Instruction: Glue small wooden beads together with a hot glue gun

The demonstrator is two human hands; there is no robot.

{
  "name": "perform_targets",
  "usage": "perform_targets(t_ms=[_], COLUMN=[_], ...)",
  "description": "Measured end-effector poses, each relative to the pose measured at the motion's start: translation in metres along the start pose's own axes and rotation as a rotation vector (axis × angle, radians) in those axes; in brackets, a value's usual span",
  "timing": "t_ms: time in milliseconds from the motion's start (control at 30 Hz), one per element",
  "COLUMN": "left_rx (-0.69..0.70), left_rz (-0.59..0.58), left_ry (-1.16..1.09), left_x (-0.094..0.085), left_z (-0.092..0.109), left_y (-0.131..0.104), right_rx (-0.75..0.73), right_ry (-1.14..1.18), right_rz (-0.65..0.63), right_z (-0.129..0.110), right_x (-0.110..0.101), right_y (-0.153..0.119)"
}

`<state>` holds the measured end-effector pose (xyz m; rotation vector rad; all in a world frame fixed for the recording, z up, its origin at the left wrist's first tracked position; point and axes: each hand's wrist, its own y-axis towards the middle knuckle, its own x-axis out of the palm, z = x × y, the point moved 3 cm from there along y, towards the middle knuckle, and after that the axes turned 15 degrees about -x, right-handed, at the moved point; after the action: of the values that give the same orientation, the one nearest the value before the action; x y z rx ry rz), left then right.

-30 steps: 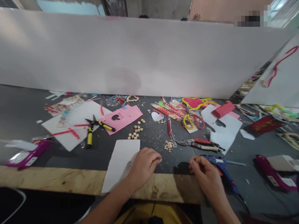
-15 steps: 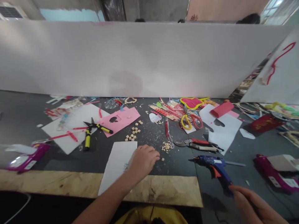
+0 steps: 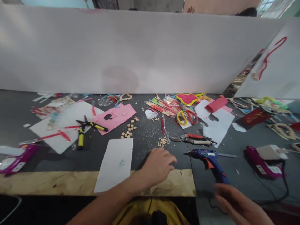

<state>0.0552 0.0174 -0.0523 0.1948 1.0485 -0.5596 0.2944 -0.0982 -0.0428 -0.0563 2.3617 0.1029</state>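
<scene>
My left hand (image 3: 159, 165) is over the near edge of the dark table, palm down with fingers loosely bent and thumb apart. Nothing shows in it, though its underside is hidden. Just beyond its fingertips lies a pile of small pale wooden pieces (image 3: 162, 142). To its left rests a white card (image 3: 114, 165) with green writing. My right hand (image 3: 239, 203), blurred, is beside the handle end of a blue glue gun (image 3: 212, 164); the fingers look apart and I cannot tell whether they touch it. The glue gun lies on its side.
Red-handled pruning shears (image 3: 194, 139), scissors (image 3: 184, 117) and yellow-black pliers (image 3: 85, 128) lie among paper scraps. Small wooden blocks (image 3: 126, 134) sit beyond the card. Purple devices (image 3: 262, 164) stand at both sides, one with a cable. A white board (image 3: 140, 53) closes off the back.
My left hand has moved right, off the white card. My right hand has shifted left near the glue gun's handle. The whole view has shifted slightly.
</scene>
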Motion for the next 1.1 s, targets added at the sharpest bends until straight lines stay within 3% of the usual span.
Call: perform_targets(t_ms=[100,233,467,567,700,867,967,1100], left_rx=[0.121,0.188,0.204,0.121,-0.039,-0.136,-0.093,-0.073], left_rz=[-0.025,-0.028,-0.006,0.001,0.071,0.128,0.092,0.071], left_ry=[0.1,0.176,0.142,0.05,0.061,0.186,0.162,0.097], left_x=[0.018,0.031,0.029,0.02,-0.001,-0.023,-0.028,-0.032], left_z=[0.018,0.027,0.025,0.012,-0.025,-0.066,-0.074,-0.073], left_y=[0.0,0.008,0.012,0.01,0.005,-0.002,-0.001,0.003], right_rx=[-0.025,-0.054,-0.078,-0.056,-0.11,-0.11,-0.042,0.015], right_ry=[0.0,0.002,0.049,0.064,0.007,-0.52,-0.743,-0.763], right_rz=[0.021,0.016,-0.027,0.002,0.087,0.282,0.216,0.13], right_z=[-0.011,-0.016,-0.017,-0.021,-0.027,-0.006,0.016,0.036], right_x=[0.01,0.019,0.028,0.03,0.026,0.007,0.003,0.005], right_y=[0.01,0.016,0.017,0.021,0.033,0.039,0.037,0.037])
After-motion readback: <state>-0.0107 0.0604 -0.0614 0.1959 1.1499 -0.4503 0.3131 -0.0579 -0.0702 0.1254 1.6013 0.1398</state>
